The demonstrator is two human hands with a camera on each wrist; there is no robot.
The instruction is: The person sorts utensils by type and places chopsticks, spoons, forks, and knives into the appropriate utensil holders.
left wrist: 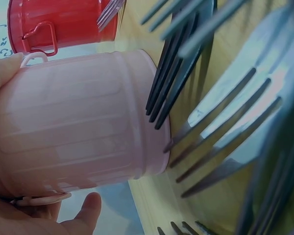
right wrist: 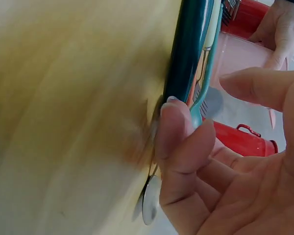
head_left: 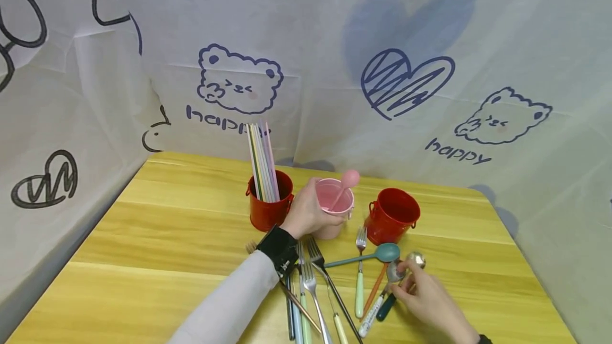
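Note:
My left hand (head_left: pixel 308 214) grips the upper part of a small pink bucket (left wrist: pixel 78 122), which stands upright with a pink spoon (head_left: pixel 350 178) leaning inside. At the right, my right hand (head_left: pixel 427 299) reaches down to the spoons, its fingertips touching a dark green handle (right wrist: pixel 188 54); the thumb stays apart from them. A silver spoon bowl (head_left: pixel 417 259) shows just beyond these fingers. Beside them lie a white-handled spoon (head_left: pixel 370 317) with lettering and a teal spoon (head_left: pixel 387 252). Several forks (head_left: pixel 309 280) spread below the pink bucket, partly behind the left forearm.
A red bucket (head_left: pixel 265 216) holding a bundle of pastel sticks (head_left: pixel 264 166) stands left of the pink one. Another red bucket (head_left: pixel 388 222) stands to the right. A printed cloth (head_left: pixel 325 68) hangs behind the wooden table (head_left: pixel 158 238).

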